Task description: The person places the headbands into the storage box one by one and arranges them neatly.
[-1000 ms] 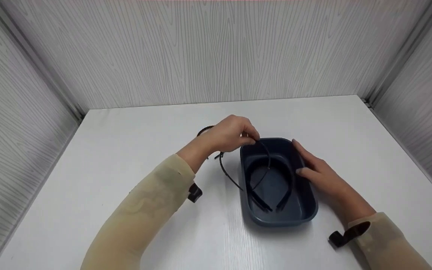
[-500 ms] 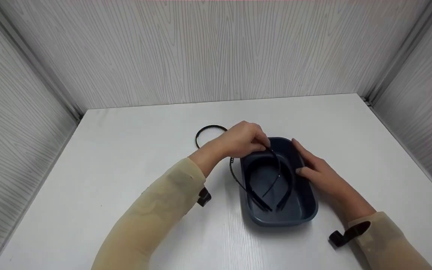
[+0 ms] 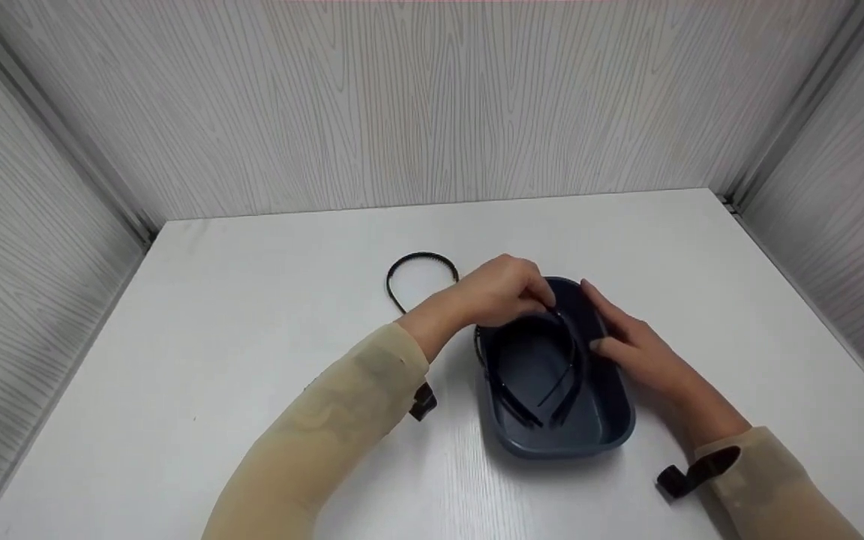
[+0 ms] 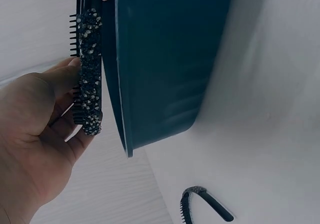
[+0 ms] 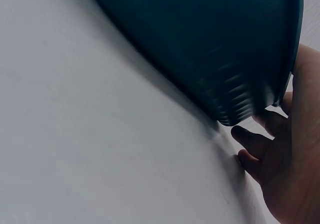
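My left hand (image 3: 507,291) pinches a thin black headband (image 4: 91,74) at its arch, over the far end of a dark blue plastic basin (image 3: 563,452). Small teeth line this headband's inner edge, and glittering stones cover its top in the left wrist view. Its two ends point down toward me, overlapping the basin's inside. Another, thicker black headband (image 3: 569,401) lies in the basin, its far part shaded. My right hand (image 3: 638,349) grips the basin's right wall, thumb over the rim and fingers outside. In the right wrist view, the fingers curve beneath the basin's rim (image 5: 298,22).
On the white table, left of the basin, lies a further black toothed headband (image 3: 423,256), partly covered by my left forearm. White wood-grain panels (image 3: 432,105) close off the back and both sides. Each wrist carries a black camera mount (image 3: 673,480).
My left hand has moved right and toward me, bringing the headband from the basin's left edge to over its inside. The right hand and the basin have hardly moved.
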Available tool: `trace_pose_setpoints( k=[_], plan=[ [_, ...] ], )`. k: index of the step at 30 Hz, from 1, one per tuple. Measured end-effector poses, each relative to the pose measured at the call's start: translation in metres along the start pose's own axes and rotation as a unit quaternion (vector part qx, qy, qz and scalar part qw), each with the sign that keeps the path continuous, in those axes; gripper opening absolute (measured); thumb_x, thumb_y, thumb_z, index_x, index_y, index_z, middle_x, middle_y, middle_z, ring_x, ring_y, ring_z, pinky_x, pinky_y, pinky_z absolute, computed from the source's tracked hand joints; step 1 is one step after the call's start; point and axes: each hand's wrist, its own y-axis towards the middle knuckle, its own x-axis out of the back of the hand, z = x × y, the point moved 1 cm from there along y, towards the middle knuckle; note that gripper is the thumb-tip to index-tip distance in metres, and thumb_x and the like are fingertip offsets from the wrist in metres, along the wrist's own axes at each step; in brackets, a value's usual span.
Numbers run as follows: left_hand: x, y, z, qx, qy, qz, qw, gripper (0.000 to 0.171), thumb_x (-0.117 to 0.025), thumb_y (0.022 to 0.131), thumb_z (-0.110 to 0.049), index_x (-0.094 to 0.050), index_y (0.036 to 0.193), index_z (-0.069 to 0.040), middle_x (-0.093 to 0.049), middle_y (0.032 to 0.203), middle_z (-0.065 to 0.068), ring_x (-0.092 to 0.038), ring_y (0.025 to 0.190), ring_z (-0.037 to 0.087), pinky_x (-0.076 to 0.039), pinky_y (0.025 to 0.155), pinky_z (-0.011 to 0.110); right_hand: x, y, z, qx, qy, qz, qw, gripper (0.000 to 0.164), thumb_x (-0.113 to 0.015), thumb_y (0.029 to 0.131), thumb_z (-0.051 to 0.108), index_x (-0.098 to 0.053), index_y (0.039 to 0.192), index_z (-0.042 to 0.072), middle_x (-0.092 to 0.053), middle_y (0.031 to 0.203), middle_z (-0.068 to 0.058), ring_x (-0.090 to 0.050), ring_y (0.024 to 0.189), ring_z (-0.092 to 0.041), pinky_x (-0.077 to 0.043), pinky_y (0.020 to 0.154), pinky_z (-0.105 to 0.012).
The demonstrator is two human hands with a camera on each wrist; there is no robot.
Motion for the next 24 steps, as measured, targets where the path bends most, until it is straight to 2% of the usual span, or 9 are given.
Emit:
trace_pose_setpoints(
  k=[7,12,17,24],
  plan=[
    [-0.011,0.008,-0.003,0.011,0.007,0.016,0.9998,0.021,-0.073,0.103,-0.015,-0.082,0.122,-0.013,-0.074,0.122,0.002,-0.065,0.117,0.014,-0.047,0.102,0.022,0.000,0.000,0.000,0.002,0.012,-0.003,1.000,0.080,-0.058,0.103,0.009,-0.021,0.171,0.032,-0.026,0.174,0.004,-0.024,0.158,-0.025,-0.023,0.116,-0.012],
    [-0.017,0.013,-0.002,0.003,0.007,0.023,0.9997,0.020,-0.073,0.103,-0.014,-0.082,0.121,-0.014,-0.076,0.121,-0.001,-0.066,0.116,0.012,-0.047,0.102,0.022,-0.001,-0.001,-0.002,-0.008,0.021,0.005,1.000,0.080,-0.057,0.104,0.011,-0.020,0.171,0.033,-0.025,0.173,0.006,-0.025,0.158,-0.022,-0.027,0.115,-0.012],
    [-0.021,0.017,-0.002,-0.001,0.011,0.020,0.9997,0.019,-0.073,0.103,-0.014,-0.083,0.119,-0.014,-0.076,0.119,-0.003,-0.066,0.115,0.012,-0.047,0.102,0.022,-0.002,-0.001,-0.002,-0.012,0.017,0.005,1.000,0.079,-0.057,0.104,0.012,-0.020,0.171,0.032,-0.026,0.173,0.004,-0.026,0.158,-0.024,-0.028,0.113,-0.011],
    [-0.025,0.020,0.003,0.009,0.014,0.027,0.9995,0.019,-0.073,0.103,-0.013,-0.083,0.118,-0.015,-0.078,0.115,-0.004,-0.068,0.114,0.012,-0.048,0.101,0.022,0.000,0.000,-0.001,-0.011,-0.004,-0.002,1.000,0.080,-0.058,0.103,0.014,-0.021,0.171,0.035,-0.026,0.173,0.003,-0.026,0.157,-0.025,-0.025,0.113,-0.011]
  ],
)
